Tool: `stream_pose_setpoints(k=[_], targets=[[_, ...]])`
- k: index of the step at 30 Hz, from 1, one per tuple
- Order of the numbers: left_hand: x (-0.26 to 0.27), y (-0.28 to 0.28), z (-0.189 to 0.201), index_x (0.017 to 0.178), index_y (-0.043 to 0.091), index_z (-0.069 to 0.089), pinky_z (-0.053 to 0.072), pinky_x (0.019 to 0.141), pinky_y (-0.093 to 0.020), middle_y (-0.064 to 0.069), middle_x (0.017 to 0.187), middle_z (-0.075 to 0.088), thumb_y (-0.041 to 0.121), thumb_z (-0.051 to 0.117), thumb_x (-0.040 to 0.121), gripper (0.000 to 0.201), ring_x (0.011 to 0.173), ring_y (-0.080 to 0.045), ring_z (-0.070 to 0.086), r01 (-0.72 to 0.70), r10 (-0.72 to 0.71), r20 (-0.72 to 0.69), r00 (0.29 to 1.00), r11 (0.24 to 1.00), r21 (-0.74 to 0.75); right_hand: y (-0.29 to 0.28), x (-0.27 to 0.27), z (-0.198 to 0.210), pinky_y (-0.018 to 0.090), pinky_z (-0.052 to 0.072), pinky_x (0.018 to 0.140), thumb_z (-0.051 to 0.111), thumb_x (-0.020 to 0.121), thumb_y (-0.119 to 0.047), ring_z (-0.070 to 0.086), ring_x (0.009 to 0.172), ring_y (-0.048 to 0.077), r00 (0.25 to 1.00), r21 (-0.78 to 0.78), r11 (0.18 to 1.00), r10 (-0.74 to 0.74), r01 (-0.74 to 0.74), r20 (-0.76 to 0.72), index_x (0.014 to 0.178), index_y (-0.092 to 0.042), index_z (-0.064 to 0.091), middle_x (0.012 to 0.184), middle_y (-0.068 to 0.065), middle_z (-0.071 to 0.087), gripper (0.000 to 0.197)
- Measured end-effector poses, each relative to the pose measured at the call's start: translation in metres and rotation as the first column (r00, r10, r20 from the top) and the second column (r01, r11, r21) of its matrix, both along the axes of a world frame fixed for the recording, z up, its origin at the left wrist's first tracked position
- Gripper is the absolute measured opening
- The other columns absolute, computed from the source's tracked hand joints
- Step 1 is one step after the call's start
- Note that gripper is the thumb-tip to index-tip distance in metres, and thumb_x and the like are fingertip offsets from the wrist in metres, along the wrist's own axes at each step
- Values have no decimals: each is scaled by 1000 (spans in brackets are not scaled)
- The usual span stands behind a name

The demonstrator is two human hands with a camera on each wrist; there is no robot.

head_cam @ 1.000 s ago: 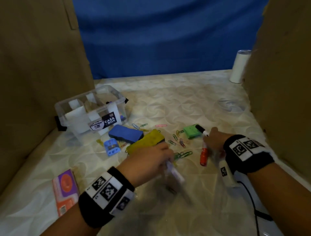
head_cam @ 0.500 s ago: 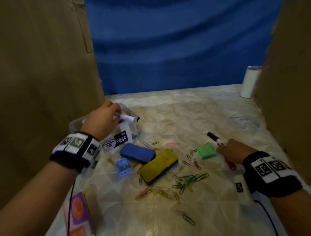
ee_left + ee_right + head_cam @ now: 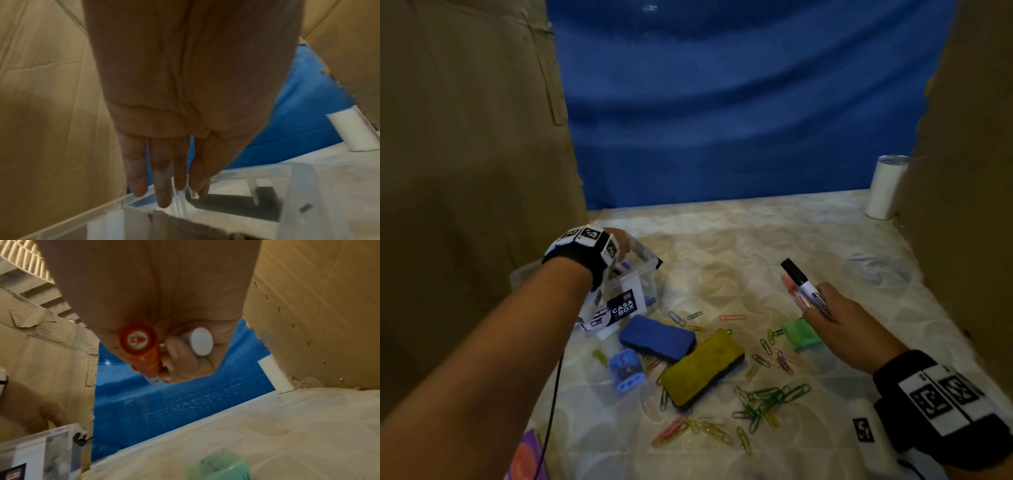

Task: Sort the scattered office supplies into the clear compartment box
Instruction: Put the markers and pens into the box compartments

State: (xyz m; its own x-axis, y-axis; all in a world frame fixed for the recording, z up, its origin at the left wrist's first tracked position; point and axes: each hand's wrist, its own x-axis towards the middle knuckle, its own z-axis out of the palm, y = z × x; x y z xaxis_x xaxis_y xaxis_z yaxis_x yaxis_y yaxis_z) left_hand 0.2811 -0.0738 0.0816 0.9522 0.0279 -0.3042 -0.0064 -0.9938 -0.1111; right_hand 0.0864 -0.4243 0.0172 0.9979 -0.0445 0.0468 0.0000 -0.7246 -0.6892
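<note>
Left hand is held flat and released over the box at far left; two markers are grasped by the right hand

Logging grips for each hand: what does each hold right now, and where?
The right hand grips two markers, a black-capped marker and a red marker, round their rear ends. The left hand holds nothing, fingers straight over the clear compartment box.

Straight-fingered left hand above clear box
</note>
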Motion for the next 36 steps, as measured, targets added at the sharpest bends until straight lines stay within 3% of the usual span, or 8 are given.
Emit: stream_pose_setpoints(k=[2, 5, 7, 13, 17, 26, 32, 36], targets=[[-5, -1, 3, 86, 33, 66, 38, 101, -33, -7, 147, 40, 6, 52, 81, 30, 133, -29, 41, -27, 28, -33, 999, 999, 31, -1, -2, -1, 33, 35, 54, 47, 95, -31, 54, 62, 23, 1000, 6, 1000, -2, 2, 10, 89, -24, 46, 74, 9, 59, 9], [-20, -3, 2, 130, 11, 56, 35, 107, -34, -14, 148, 39, 2, 43, 93, 40, 135, -30, 39, -36, 35, 102, 994, 999, 2, 2, -3, -4, 33, 34, 53, 47, 95, -26, 51, 60, 23, 1000, 7, 1000, 2, -2, 6, 83, -23, 43, 70, 7, 55, 13], [-34, 1, 1, 141, 10, 43, 33, 108, -34, -15, 148, 38, 2, 41, 96, 45, 134, -30, 40, -34, 50, 206, 977, 996, -78, 4, -3, -7, 33, 34, 53, 47, 95, -25, 50, 59, 22, 1000, 11, 1000, 20, -20, -7, 90, -19, 47, 69, 7, 55, 8], [-87, 64, -16, 132, 26, 51, 39, 106, -45, -7, 147, 41, 18, 37, 98, 38, 126, -31, 47, -12, 84, 291, 953, 971, -239, 24, -1, -16, 30, 38, 54, 48, 96, -28, 50, 57, 18, 994, 47, 993, 111, -111, 11, 93, -12, 52, 72, 6, 54, 17], [-116, 106, -46, 137, 18, 46, 32, 109, -47, -14, 145, 41, 24, 38, 98, 40, 130, -36, 41, -95, 203, 462, 863, 965, -246, 60, 6, -11, 32, 39, 55, 49, 95, -40, 54, 58, 23, 976, 67, 974, 215, -217, 38, 88, -14, 56, 69, 11, 57, 28], [-116, 134, -79, 152, 15, 18, 7, 121, -45, -6, 161, 4, 23, 29, 102, 52, 149, -25, 2, -66, 313, 323, 893, 801, -595, 187, 81, 40, 29, 29, 48, 54, 94, -31, 45, 56, 19, 937, -49, 943, 334, -330, 107, 65, -21, 46, 60, 0, 47, 32], [-115, 131, -78, 153, 16, 5, 3, 121, -47, -3, 161, -5, 21, 28, 101, 57, 149, -23, -6, -102, 334, 276, 901, 783, -614, 260, 155, 54, 26, 32, 47, 60, 82, -59, 50, 57, 19, 978, -260, 943, 205, -206, -32, 81, -11, 58, 65, 3, 53, 48], [-121, 125, -74, 153, 14, 0, -1, 121, -45, -2, 161, -10, 22, 27, 102, 58, 148, -23, -10, -109, 337, 262, 904, 776, -622, 282, 180, 44, 28, 41, 58, 65, 82, -47, 55, 66, 25, 977, -410, 888, 186, -211, -101, 89, -9, 59, 75, 7, 57, 39]])
